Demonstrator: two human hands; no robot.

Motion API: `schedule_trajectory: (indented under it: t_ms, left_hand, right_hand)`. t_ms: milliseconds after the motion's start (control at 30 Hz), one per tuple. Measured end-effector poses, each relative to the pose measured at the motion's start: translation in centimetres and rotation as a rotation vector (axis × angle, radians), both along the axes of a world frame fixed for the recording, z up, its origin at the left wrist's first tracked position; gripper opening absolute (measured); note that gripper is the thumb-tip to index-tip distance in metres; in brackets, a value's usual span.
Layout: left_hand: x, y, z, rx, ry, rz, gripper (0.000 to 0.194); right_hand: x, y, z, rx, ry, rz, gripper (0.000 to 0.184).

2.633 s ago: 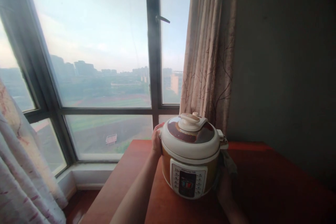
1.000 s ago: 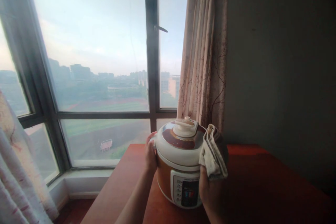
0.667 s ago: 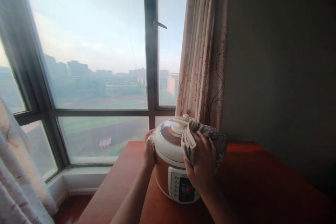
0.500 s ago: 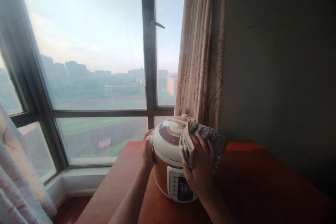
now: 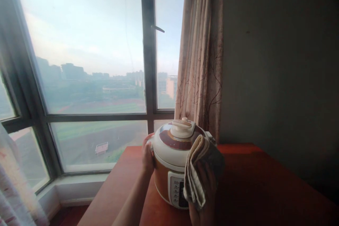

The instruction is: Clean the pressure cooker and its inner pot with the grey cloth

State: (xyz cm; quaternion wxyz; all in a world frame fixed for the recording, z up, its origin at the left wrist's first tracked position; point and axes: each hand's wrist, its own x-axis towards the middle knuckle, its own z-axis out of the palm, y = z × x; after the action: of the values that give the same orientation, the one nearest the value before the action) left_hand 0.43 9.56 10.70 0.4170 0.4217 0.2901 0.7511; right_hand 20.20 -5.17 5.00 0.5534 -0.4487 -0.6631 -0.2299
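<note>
A white and orange-brown electric pressure cooker (image 5: 164, 169) stands upright on the reddish table, its lid with the raised knob in place. My left hand (image 5: 148, 155) is wrapped round the handle on the cooker's left side. Against the front right of the cooker, my right hand (image 5: 208, 180) presses a folded grey and cream cloth (image 5: 194, 173), its fingers partly behind the folds. The cloth covers part of the control panel (image 5: 176, 189) and the lower right edge of the lid.
The reddish wooden table (image 5: 246, 183) reaches to a dark wall on the right. Behind it are a large window (image 5: 97, 116) and a hanging curtain (image 5: 198, 60). Another pale curtain (image 5: 18, 183) hangs at the lower left.
My right hand has moved the cloth down from beside the lid's knob to the cooker's front right side, uncovering more of the lid. My left hand stays at the handle.
</note>
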Motion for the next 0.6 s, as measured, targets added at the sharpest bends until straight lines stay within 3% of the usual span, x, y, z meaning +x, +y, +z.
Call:
schedule_trajectory:
  t_ms: [67, 133, 233, 433, 600]
  left_hand:
    - [0.1, -0.1, 0.1, -0.005, -0.030, -0.021, 0.047]
    - [0.2, -0.2, 0.2, -0.013, -0.056, -0.040, 0.048]
    - [0.3, -0.6, 0.5, -0.030, -0.062, -0.054, 0.049]
    - [0.5, -1.1, 0.8, 0.008, -0.071, -0.068, 0.047]
    - [0.2, -0.9, 0.7, -0.031, -0.024, -0.076, 0.047]
  right_hand:
    - [0.2, -0.1, -2.4, 0.107, -0.234, -0.087, 0.051]
    - [0.7, -0.4, -3.8, 0.182, -0.460, -0.090, 0.042]
    - [1.4, -1.4, -3.5, 0.239, -0.663, -0.039, 0.033]
    - [1.6, -2.5, 2.1, 0.152, -0.785, 0.004, 0.036]
    - [0.9, -1.8, 6.6, 0.047, -0.803, 0.075, 0.058]
